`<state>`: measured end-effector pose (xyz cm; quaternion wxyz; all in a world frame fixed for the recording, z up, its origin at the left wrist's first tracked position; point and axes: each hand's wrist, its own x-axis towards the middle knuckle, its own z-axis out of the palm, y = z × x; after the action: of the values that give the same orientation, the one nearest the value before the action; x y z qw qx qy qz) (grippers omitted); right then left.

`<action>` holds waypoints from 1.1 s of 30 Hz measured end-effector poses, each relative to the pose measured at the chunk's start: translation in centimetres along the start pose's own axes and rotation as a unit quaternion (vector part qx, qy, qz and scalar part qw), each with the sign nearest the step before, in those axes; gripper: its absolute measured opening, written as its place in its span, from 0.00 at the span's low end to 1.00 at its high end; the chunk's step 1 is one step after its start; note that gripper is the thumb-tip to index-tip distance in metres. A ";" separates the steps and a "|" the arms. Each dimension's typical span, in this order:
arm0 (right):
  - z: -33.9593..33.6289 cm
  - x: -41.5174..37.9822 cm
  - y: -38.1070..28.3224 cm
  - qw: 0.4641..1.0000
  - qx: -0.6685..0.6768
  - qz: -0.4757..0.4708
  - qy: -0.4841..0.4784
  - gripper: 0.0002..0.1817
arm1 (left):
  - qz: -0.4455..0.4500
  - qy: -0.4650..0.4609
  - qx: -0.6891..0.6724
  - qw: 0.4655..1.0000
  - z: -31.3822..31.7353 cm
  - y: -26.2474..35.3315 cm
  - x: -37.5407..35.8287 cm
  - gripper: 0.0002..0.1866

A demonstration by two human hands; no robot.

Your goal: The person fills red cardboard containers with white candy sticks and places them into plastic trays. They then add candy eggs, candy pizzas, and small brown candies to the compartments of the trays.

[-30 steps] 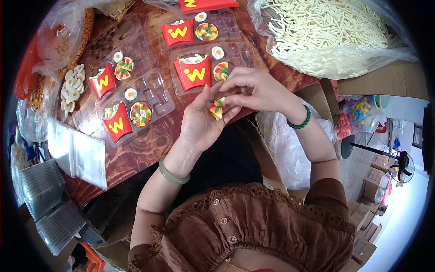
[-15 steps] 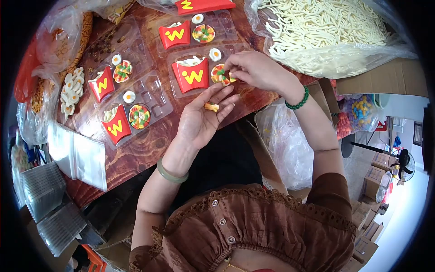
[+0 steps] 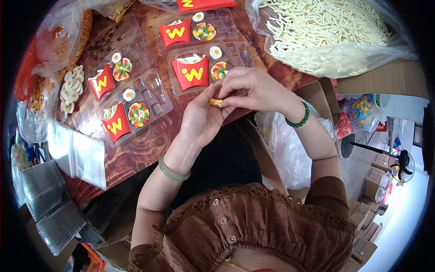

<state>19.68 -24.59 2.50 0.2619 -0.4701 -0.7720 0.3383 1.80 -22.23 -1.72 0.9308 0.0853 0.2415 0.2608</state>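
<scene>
My left hand (image 3: 199, 117) is turned palm up, with its fingers curled and its thumb against a small yellow toy piece (image 3: 215, 103) that looks like a pizza slice. My right hand (image 3: 247, 90) pinches the same piece from above, fingertips meeting the left fingers. Just beyond the hands, a toy pizza (image 3: 219, 70) lies in a clear plastic tray (image 3: 244, 54), partly covered by my right hand. That tray also holds a red fries box (image 3: 190, 75) with pale fries and a toy fried egg (image 3: 216, 52).
More clear trays with red fries boxes (image 3: 116, 124), pizzas (image 3: 139, 115) and eggs (image 3: 129, 94) lie on the wooden table (image 3: 149, 145). A bag of pale fries (image 3: 326, 36) lies at upper right, loose eggs (image 3: 71, 90) at left. Stacked trays (image 3: 43, 186) stand lower left.
My right hand has moved from the pizza in the tray down to my left hand. The left fingers have closed in around the small yellow piece, which lay loose on them before.
</scene>
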 end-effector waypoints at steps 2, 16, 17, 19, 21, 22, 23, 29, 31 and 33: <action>0.2 -0.3 0.1 1.000 0.016 0.024 -0.003 0.11 | 0.010 -0.033 0.007 0.999 -0.2 -0.1 0.0 0.20; 0.4 -0.7 -0.6 0.995 0.044 0.066 0.067 0.11 | 0.030 -0.028 0.093 0.995 0.4 -0.3 -0.9 0.17; 0.5 -0.7 -1.0 0.988 0.083 0.106 0.077 0.09 | 0.028 0.009 0.130 0.991 0.1 -0.3 -0.8 0.17; 0.6 -0.7 -1.1 0.978 0.123 0.144 0.086 0.08 | 0.021 0.010 0.116 0.993 -0.4 -0.1 -0.6 0.17; 0.4 -0.7 -0.5 0.976 0.122 0.145 0.108 0.06 | 0.014 0.011 0.102 0.995 -0.5 0.0 -0.5 0.16; 0.2 -0.6 -0.2 0.968 0.134 0.170 0.130 0.06 | 0.016 0.036 0.092 0.995 -0.2 0.2 -0.6 0.16; -0.2 -0.4 0.3 0.958 0.146 0.194 0.152 0.06 | 0.018 0.060 0.082 0.995 -0.1 0.2 -0.7 0.16; 0.7 0.4 3.1 0.957 -0.028 0.191 0.216 0.07 | 0.038 0.080 0.088 0.992 -1.0 0.3 -0.1 0.18; 1.2 0.6 3.8 0.954 -0.079 0.174 0.230 0.08 | 0.040 0.076 0.083 0.993 -1.3 0.2 0.0 0.18; 1.3 0.7 4.1 0.945 -0.164 0.145 0.242 0.08 | 0.038 0.071 0.079 0.994 -1.4 0.2 0.0 0.18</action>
<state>20.69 -23.02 -1.39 0.3086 -0.6814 -0.6532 0.1175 1.08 -22.01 -2.87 0.8910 0.1485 0.3237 0.2817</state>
